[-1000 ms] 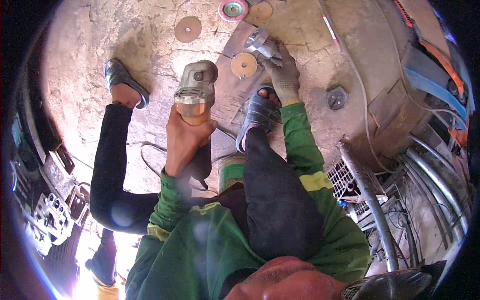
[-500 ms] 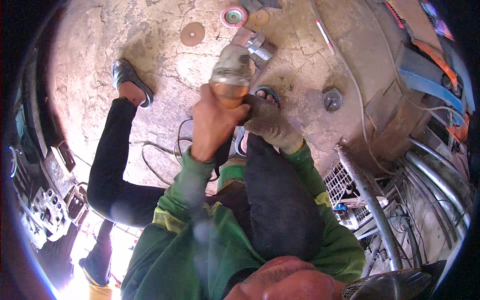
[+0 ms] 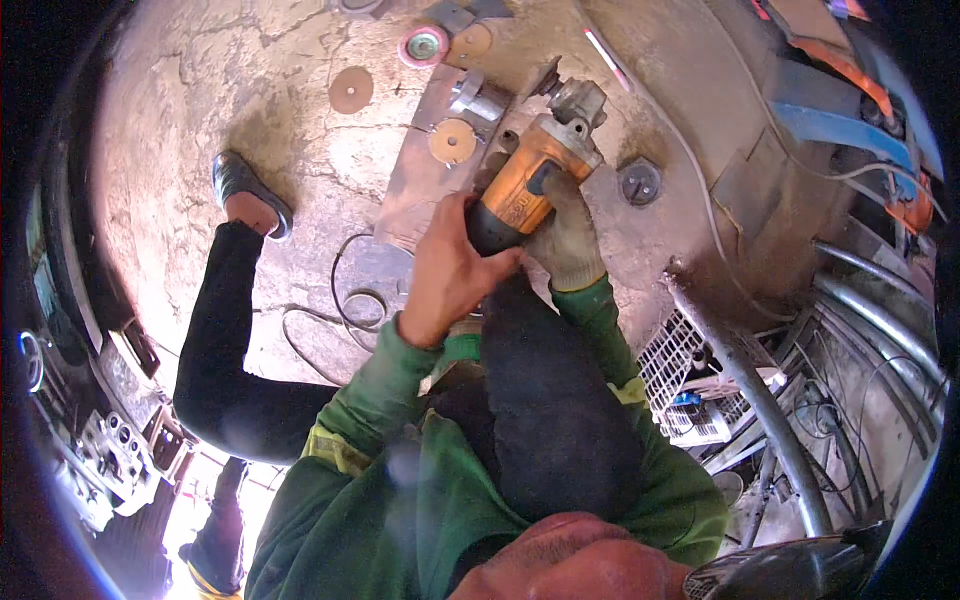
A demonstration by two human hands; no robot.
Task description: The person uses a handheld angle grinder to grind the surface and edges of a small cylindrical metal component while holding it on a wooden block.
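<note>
An orange and black angle grinder [image 3: 530, 190] is held in both hands above the floor, its metal gear head [image 3: 578, 105] tilted to the far right. Bare, my left hand [image 3: 448, 262] closes around the black rear end of the body. My right hand [image 3: 568, 235], in a grey work glove, wraps the grinder's right side near the dark switch. Some of its fingers are hidden behind the tool. Just left of the gear head, a shiny metal cylinder [image 3: 480, 98] and a tan disc [image 3: 452, 142] rest on a flat metal plate [image 3: 400, 200].
A second tan disc [image 3: 351, 90] and a pink-rimmed grinding wheel [image 3: 423, 46] lie at the far left. Cables loop across the floor. Off to the right are a round dark weight-like piece [image 3: 639, 183], a white crate [image 3: 690, 370] and several metal pipes [image 3: 750, 400].
The grinder has swung right and turned, so its orange side and switch now show. The plate and the disc on it have come into sight. Both hands remain on the tool.
</note>
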